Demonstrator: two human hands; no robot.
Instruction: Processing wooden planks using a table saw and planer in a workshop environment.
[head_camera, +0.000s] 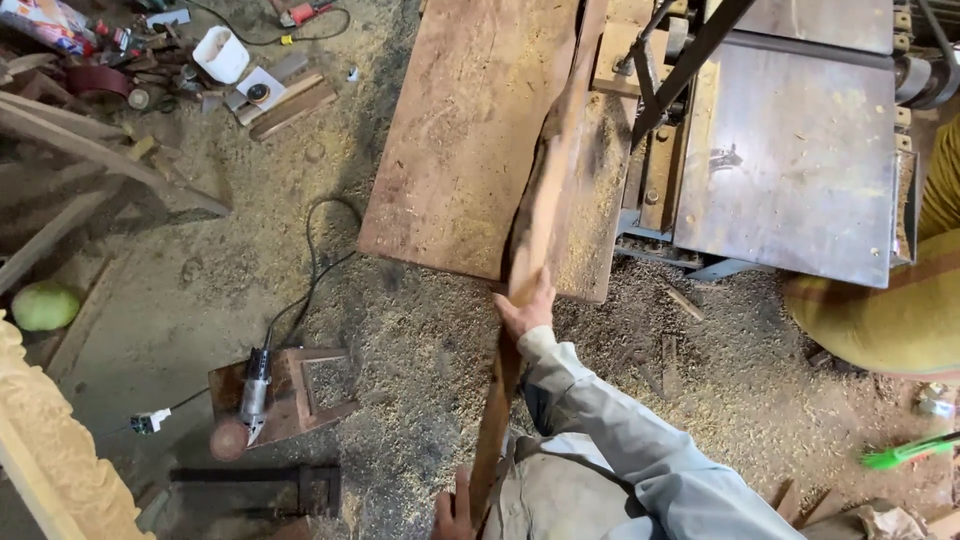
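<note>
Two hands on long offcut strip (535, 215): right hand (524, 308) clasping its middle, left hand (455, 512) gripping its near end, half lifted off wide plank (465, 130).

The long strip (535, 235) is rough, matt reddish wood, as is the broad plank (455, 140). The machine top (795, 160) is dull, scuffed grey metal. Sawdust covers the floor (420, 340).

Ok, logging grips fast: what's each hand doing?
Left hand: gripping the long wooden strip near its lower end.
Right hand: closed on the same strip, higher up.
</note>
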